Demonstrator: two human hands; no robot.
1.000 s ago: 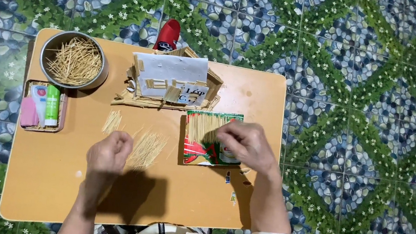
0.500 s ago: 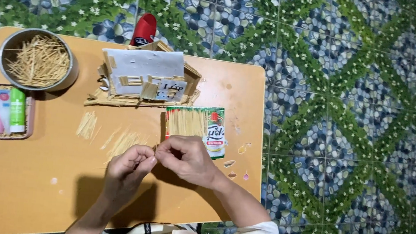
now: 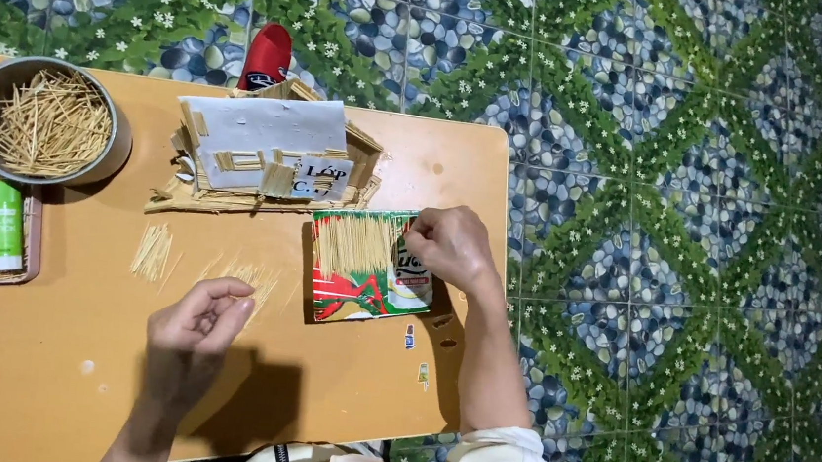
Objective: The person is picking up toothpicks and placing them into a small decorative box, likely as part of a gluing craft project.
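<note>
My right hand (image 3: 449,249) rests on the right edge of an opened green and red toothpick pack (image 3: 358,271) lying flat on the orange table (image 3: 40,387). Its fingertips are curled and pinch at the pack's upper right corner. My left hand (image 3: 196,326) hovers over the table left of the pack, palm up. The fingers are loosely curled and the thumb is near the index finger. Whether a toothpick lies between them is too fine to see. Loose toothpicks (image 3: 243,276) lie scattered just above the left hand.
A small model house (image 3: 264,154) of sticks and white paper stands at the table's back, with a red object (image 3: 266,55) behind it. A metal bowl (image 3: 111,150) of toothpicks sits far left. A little tray (image 3: 30,227) below it holds tubes. The floor (image 3: 688,235) is patterned tile.
Half a second ago both hands met over the table's front. My right hand has since gone back up to the toothpick pack, and my left hand has drawn away to the left.
</note>
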